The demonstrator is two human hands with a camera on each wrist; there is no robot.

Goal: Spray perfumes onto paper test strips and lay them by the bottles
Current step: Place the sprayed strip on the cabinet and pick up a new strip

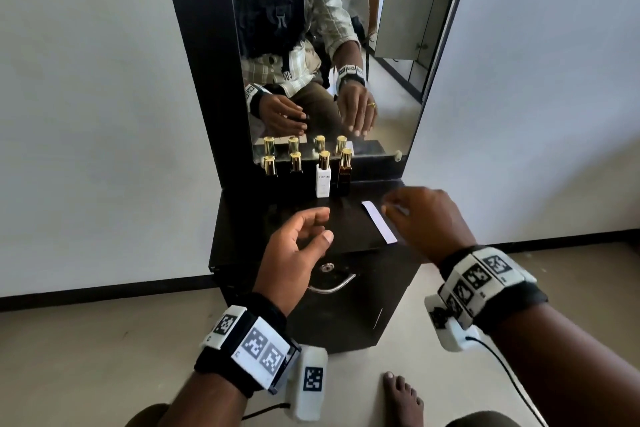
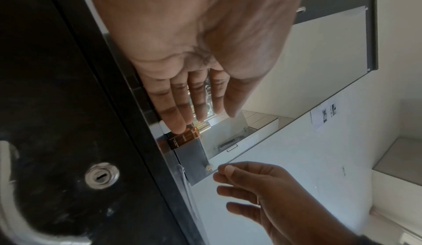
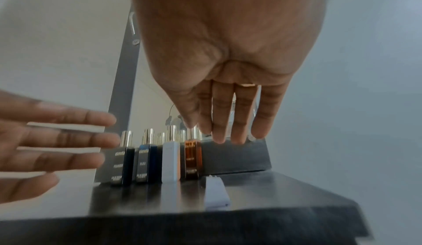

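Observation:
Four gold-capped perfume bottles stand in a row before the mirror: a black one (image 3: 124, 160), a blue one (image 3: 146, 162), a white one (image 1: 322, 180) and an amber one (image 1: 344, 173). White paper test strips (image 1: 379, 222) lie flat on the black tabletop (image 1: 242, 218), in front and to the right of the amber bottle. My right hand (image 1: 389, 206) hovers just above the strips' right side, fingers straight and pointing down, holding nothing. My left hand (image 1: 320, 225) floats over the table's front middle, palm turned right, fingers relaxed and empty.
The mirror (image 1: 381, 80) rises right behind the bottles and doubles them. Below the tabletop is a drawer with a lock (image 1: 327, 267) and a metal handle (image 1: 332, 288). My bare foot (image 1: 401, 395) rests on the floor in front. White walls flank the table.

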